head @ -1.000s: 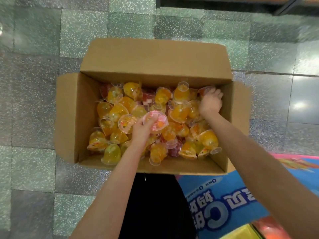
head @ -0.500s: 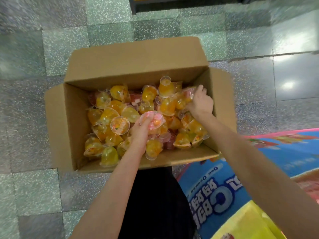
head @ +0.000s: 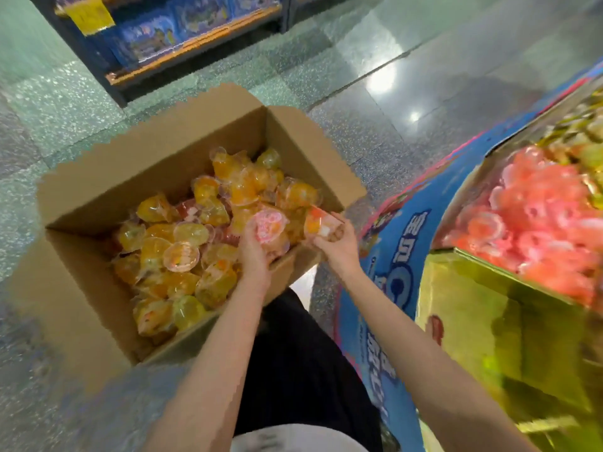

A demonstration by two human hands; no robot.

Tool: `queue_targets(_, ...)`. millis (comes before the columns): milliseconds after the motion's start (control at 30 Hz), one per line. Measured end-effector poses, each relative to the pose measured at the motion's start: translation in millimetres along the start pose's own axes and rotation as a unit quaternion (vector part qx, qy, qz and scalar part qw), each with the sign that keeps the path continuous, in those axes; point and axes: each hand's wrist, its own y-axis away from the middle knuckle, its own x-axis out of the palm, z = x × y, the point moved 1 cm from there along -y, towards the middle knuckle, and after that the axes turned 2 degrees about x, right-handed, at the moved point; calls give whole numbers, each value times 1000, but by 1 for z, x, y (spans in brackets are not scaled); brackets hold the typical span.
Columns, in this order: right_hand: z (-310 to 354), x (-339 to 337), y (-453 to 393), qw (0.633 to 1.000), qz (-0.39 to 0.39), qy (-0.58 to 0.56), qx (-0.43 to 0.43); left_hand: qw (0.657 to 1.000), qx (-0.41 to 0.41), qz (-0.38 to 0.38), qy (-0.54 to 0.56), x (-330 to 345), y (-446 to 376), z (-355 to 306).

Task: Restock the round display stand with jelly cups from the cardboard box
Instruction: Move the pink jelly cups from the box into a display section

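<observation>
An open cardboard box (head: 98, 298) on the floor holds several orange and yellow jelly cups (head: 182, 256). My left hand (head: 254, 252) grips a pink-lidded jelly cup (head: 269, 225) above the box's right part. My right hand (head: 339, 244) holds another jelly cup (head: 321, 223), orange and red, over the box's right edge. At the right stands the round display stand (head: 391, 256) with a blue printed skirt; one of its compartments is heaped with red jelly cups (head: 535, 220).
A yellow-green divider wall (head: 489, 308) fronts the stand's compartment. A dark shelf unit (head: 182, 37) with blue packages stands across the shiny tiled floor (head: 424, 76). My dark trousers (head: 300, 353) are between box and stand.
My right hand has taken a cup out of the box's far corner and lifted it to the right edge. The view has swung right, bringing the stand into sight. My left hand keeps its cup.
</observation>
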Motion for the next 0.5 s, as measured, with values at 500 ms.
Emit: queue_targets(500,-89,-183,220,939,-294,-179,9,912,10,362,-194,54,147,125)
